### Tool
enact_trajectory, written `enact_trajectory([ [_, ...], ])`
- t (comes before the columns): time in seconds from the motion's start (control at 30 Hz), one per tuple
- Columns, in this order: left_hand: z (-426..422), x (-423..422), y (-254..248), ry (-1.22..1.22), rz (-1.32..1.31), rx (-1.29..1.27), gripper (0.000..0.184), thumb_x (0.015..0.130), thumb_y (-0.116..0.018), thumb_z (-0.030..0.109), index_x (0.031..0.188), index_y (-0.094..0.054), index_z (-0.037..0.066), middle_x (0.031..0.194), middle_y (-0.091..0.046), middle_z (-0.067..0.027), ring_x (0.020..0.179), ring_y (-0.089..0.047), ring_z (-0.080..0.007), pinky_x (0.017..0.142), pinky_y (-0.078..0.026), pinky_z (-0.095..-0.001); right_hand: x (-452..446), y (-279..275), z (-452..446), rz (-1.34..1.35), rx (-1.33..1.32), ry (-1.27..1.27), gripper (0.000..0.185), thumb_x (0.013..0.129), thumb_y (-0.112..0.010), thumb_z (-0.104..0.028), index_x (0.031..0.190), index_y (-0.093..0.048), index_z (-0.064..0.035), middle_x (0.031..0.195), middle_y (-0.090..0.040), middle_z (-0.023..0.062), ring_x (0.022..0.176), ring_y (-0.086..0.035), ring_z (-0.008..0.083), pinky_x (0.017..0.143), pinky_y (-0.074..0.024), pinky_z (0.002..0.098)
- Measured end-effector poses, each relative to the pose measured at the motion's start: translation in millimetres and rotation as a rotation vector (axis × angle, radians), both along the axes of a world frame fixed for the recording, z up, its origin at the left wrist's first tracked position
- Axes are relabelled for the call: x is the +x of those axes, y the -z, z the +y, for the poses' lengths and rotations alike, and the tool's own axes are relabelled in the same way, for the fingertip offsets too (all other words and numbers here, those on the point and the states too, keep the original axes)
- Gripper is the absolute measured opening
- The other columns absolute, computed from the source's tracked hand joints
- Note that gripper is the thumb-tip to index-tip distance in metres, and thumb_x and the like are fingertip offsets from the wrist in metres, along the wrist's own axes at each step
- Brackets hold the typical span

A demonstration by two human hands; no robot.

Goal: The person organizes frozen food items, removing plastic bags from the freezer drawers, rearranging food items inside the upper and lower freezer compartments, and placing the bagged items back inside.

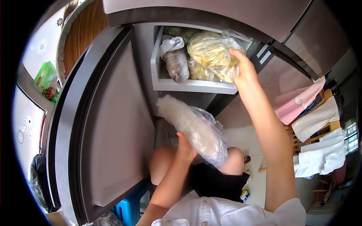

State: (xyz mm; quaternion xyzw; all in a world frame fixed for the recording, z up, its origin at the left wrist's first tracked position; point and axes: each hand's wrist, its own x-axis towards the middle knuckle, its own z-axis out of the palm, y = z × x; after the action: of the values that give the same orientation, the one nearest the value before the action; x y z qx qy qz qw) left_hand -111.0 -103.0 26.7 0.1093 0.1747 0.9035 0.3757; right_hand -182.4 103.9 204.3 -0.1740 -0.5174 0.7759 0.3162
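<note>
My left hand (pixel 185 148) is closed around a long plastic-wrapped package (pixel 194 130) with pale contents, held tilted above my knees. Up at the drawer, my right hand (pixel 243 67) grips the right side of a clear plastic bag of yellowish food (pixel 211 51). This bag lies in the pulled-out white freezer drawer (pixel 196 86), over another bag with pale yellow pieces (pixel 201 71). A knotted bag of dark contents (pixel 176 62) sits at the drawer's left side. The fingers of my right hand are partly hidden behind the bag.
The open fridge door (pixel 117 132) stands along my left. A blue stool (pixel 128 209) is below it. To the right, a wooden chair (pixel 326 128) carries several cloths. A round woven item (pixel 85 34) is at upper left, with a green bag (pixel 45 77) near it.
</note>
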Motion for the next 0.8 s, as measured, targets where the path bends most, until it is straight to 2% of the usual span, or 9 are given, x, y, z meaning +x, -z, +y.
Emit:
enact_trajectory([
  [0.13, 0.3, -0.8, -0.8, -0.016, -0.001, -0.012, 0.121, 0.06, -0.058, 0.08, 0.147, -0.018, 0.006, 0.143, -0.038, -0.0109, 0.133, -0.037, -0.0327, 0.109, -0.034, -0.0499, -39.9, 1.2, 28.6, -0.032, 0.031, 0.062, 0.031, 0.08, -0.069, -0.01, 0.107, -0.061, 0.0011, 0.104, -0.064, 0.014, 0.092, -0.065, 0.0245, 0.079, -0.0545, 0.0347],
  [0.23, 0.6, 0.8, 2.4, -0.002, -0.033, -0.002, 0.121, 0.06, -0.059, 0.08, 0.146, -0.019, 0.005, 0.143, -0.038, -0.0111, 0.133, -0.037, -0.0325, 0.108, -0.035, -0.0495, -48.2, 5.3, 50.2, -0.105, 0.446, 0.124, 0.035, 0.084, -0.067, -0.015, 0.112, -0.059, 0.0039, 0.109, -0.063, 0.0153, 0.095, -0.064, 0.0248, 0.082, -0.0528, 0.0341],
  [0.27, 1.1, 1.5, 3.3, 0.002, -0.026, -0.004, 0.121, 0.06, -0.059, 0.079, 0.146, -0.019, 0.005, 0.143, -0.038, -0.0112, 0.133, -0.037, -0.0325, 0.108, -0.035, -0.0495, -46.0, 4.6, 55.2, -0.2, 0.794, 0.153, 0.045, 0.088, -0.062, -0.023, 0.12, -0.052, 0.0078, 0.11, -0.063, 0.0211, 0.098, -0.064, 0.0301, 0.089, -0.0495, 0.0377],
  [0.37, 2.2, 0.5, 3.3, 0.005, -0.013, -0.003, 0.121, 0.06, -0.061, 0.078, 0.146, -0.019, 0.004, 0.142, -0.039, -0.0115, 0.133, -0.037, -0.0324, 0.108, -0.035, -0.0494, -49.4, 11.2, 46.2, -0.491, 1.197, 0.485, 0.06, 0.089, -0.061, -0.03, 0.128, -0.041, 0.0107, 0.125, -0.048, 0.0334, 0.108, -0.056, 0.0399, 0.094, -0.0461, 0.0407],
  [0.4, 2.1, 0.6, 2.8, 0.004, -0.019, -0.002, 0.121, 0.06, -0.061, 0.078, 0.146, -0.02, 0.004, 0.142, -0.039, -0.0115, 0.133, -0.037, -0.0324, 0.108, -0.035, -0.0494, -43.2, 7.0, 29.0, -0.494, 1.17, 0.469, 0.06, 0.09, -0.057, -0.029, 0.131, -0.04, 0.0106, 0.134, -0.037, 0.0362, 0.119, -0.046, 0.0426, 0.104, -0.0368, 0.0445],
  [0.5, 0.2, 0.9, 2.6, 0.002, -0.034, -0.009, 0.12, 0.061, -0.063, 0.077, 0.145, -0.021, 0.004, 0.142, -0.039, -0.0114, 0.133, -0.037, -0.0325, 0.108, -0.035, -0.0495, -31.1, 17.7, 3.7, -0.523, 1.641, 0.758, 0.061, 0.088, -0.058, -0.029, 0.132, -0.039, 0.0094, 0.139, -0.033, 0.0325, 0.128, -0.037, 0.0424, 0.11, -0.0265, 0.0497],
  [0.7, 2.0, 1.5, 4.5, 0.013, -0.039, -0.005, 0.117, 0.062, -0.066, 0.074, 0.146, -0.02, 0.005, 0.142, -0.039, -0.0114, 0.134, -0.035, -0.0329, 0.109, -0.034, -0.05, -26.9, 17.2, -21.6, -0.51, 2.016, 0.359, 0.051, 0.089, -0.056, -0.026, 0.134, -0.046, -0.0035, 0.139, -0.045, 0.0116, 0.133, -0.035, 0.0292, 0.113, -0.0182, 0.0542],
  [0.73, 2.0, 1.8, 5.1, 0.012, -0.044, 0.0, 0.117, 0.062, -0.066, 0.073, 0.146, -0.02, 0.005, 0.142, -0.039, -0.0114, 0.134, -0.035, -0.0331, 0.11, -0.033, -0.0501, -34.8, 20.0, -3.2, -0.489, 1.965, 0.313, 0.047, 0.09, -0.056, -0.026, 0.135, -0.049, -0.0125, 0.139, -0.047, 0.006, 0.134, -0.035, 0.0232, 0.114, -0.0173, 0.0524],
  [0.8, 1.9, 1.1, 6.6, 0.006, -0.056, -0.007, 0.118, 0.062, -0.067, 0.073, 0.146, -0.018, 0.006, 0.143, -0.038, -0.0114, 0.135, -0.034, -0.0334, 0.11, -0.032, -0.0501, -33.8, 8.9, 13.5, -0.504, 2.06, 0.249, 0.048, 0.09, -0.057, -0.027, 0.135, -0.048, -0.0151, 0.141, -0.045, 0.0053, 0.135, -0.034, 0.0228, 0.114, -0.0179, 0.0516],
])
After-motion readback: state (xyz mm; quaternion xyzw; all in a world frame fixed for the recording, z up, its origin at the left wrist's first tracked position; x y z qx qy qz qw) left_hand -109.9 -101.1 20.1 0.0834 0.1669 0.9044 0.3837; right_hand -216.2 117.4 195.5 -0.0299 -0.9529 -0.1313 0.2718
